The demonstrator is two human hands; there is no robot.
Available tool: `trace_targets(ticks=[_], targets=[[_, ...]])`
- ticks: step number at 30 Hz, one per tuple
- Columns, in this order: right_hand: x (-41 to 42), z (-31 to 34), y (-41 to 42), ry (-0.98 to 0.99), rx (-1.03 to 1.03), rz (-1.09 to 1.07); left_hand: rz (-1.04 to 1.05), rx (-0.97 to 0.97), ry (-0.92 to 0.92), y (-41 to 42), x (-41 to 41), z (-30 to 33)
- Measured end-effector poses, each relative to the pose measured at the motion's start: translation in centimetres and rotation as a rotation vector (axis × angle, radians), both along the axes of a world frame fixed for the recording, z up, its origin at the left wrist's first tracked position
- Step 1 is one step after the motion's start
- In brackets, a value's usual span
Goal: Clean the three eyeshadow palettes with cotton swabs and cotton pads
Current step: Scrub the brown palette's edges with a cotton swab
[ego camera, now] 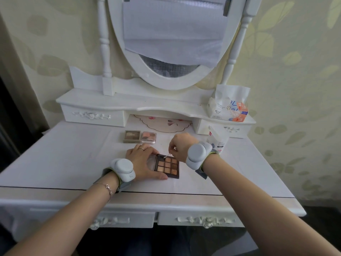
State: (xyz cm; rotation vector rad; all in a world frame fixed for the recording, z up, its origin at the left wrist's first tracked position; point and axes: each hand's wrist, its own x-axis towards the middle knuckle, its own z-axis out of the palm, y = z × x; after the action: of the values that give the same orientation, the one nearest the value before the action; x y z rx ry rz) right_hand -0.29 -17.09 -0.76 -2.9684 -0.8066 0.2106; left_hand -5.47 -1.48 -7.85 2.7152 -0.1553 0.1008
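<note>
An open brown palette [168, 166] with several tan and copper pans lies on the white dressing table. My left hand [143, 163] lies over its clear lid, fingers spread and thumb along the near edge, holding it still. My right hand [180, 145] pinches a cotton swab [166, 155], whose tip touches the palette's far edge. Two shut palettes stand behind: a brown one [131, 136] and a pink one [148, 137].
A white bag of pads or swabs [217, 140] stands to the right of my right hand. A tissue pack [228, 106] sits on the raised shelf at the right. The oval mirror [175, 39] rises behind. A floral mat [164, 122] lies under the shelf.
</note>
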Motion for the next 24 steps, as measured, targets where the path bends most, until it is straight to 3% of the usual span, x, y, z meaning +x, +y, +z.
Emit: trace_targets(ticks=[9,24], targets=[[1.1,0.7,1.5,-0.001,-0.113,0.030,-0.005,-0.024,-0.019,0.1,0.1,-0.2],[0.2,-0.6,0.2,-0.052,0.140,-0.008,-0.006,-0.003,0.002,0.1,0.2,-0.2]])
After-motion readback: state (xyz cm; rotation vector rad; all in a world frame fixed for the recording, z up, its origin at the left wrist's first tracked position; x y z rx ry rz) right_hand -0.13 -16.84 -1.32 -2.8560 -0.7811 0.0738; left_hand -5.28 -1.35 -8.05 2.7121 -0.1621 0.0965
